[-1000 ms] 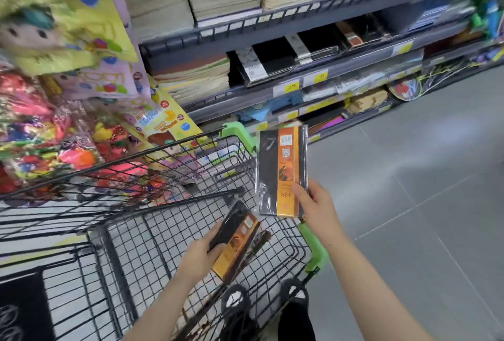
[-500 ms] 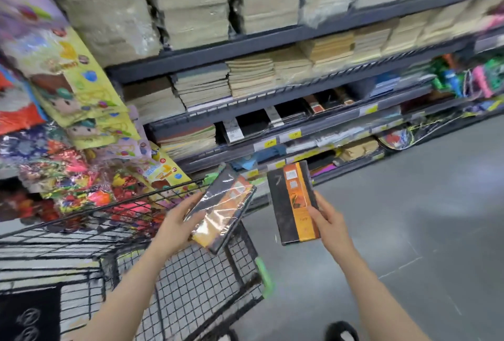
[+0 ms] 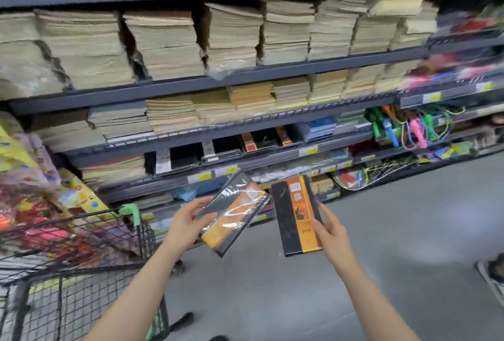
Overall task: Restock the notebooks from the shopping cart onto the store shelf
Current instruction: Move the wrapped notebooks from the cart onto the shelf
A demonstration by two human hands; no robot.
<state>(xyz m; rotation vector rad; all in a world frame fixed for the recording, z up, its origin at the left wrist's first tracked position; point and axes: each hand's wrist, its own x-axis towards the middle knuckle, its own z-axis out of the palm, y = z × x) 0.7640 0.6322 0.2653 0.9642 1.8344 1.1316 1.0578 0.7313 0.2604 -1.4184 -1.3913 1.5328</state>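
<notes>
I see my left hand (image 3: 185,220) gripping one plastic-wrapped black-and-orange notebook (image 3: 234,215) and my right hand (image 3: 331,234) pinching another (image 3: 296,214), the black wire shopping cart (image 3: 81,272) at eight o'clock.

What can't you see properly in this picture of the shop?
- Head view: writing on the yellow price tags is too small and blurred.
- Shopping cart: cut off by the left and bottom edges.
- Right-hand notebook: its label print is too blurred to read.
- Far-right shelf goods: smeared by motion blur.
</notes>
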